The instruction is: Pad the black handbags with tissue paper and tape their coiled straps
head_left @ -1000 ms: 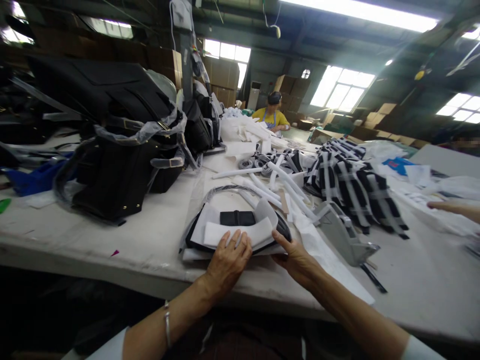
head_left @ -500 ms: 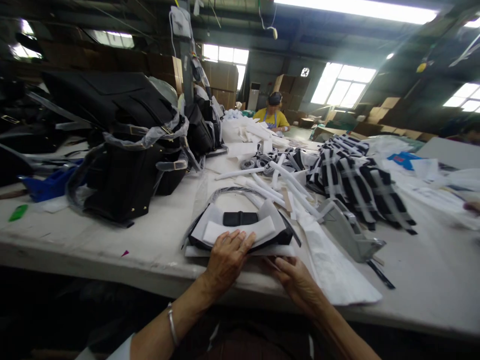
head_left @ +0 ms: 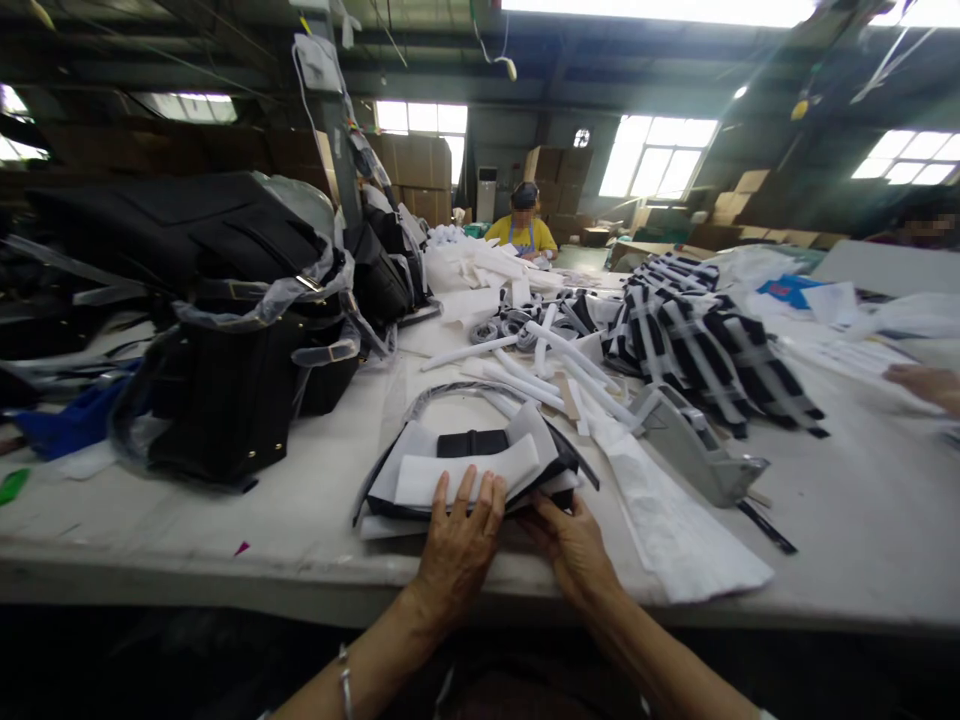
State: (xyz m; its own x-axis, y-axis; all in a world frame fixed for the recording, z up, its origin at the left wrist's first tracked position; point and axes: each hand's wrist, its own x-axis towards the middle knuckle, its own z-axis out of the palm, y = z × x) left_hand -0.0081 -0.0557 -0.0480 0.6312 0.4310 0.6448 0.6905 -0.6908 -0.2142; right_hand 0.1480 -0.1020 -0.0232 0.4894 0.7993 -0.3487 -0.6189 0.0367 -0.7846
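A black bag lies on the table in front of me, its clear-wrapped handle looping away behind it. White foam padding and a small dark block rest on it. My left hand lies with outstretched fingers on the front foam strip, pressing it down. Under the bag is another foam sheet, which shows at the front left. At the bag's right front edge, my right hand pinches this lower sheet between thumb and fingers; the fingertips are partly hidden below the bag.
A grey tape dispenser and a long white sheet lie to the right. Behind are white foam strips and wrapped black straps. Finished-looking black bags stand left. A co-worker in yellow sits beyond; another person's hand reaches in at right.
My right hand has moved up against the bag's right front edge, and the lower foam there is now raised. My left hand stays on the foam strip. The view has shifted slightly right.
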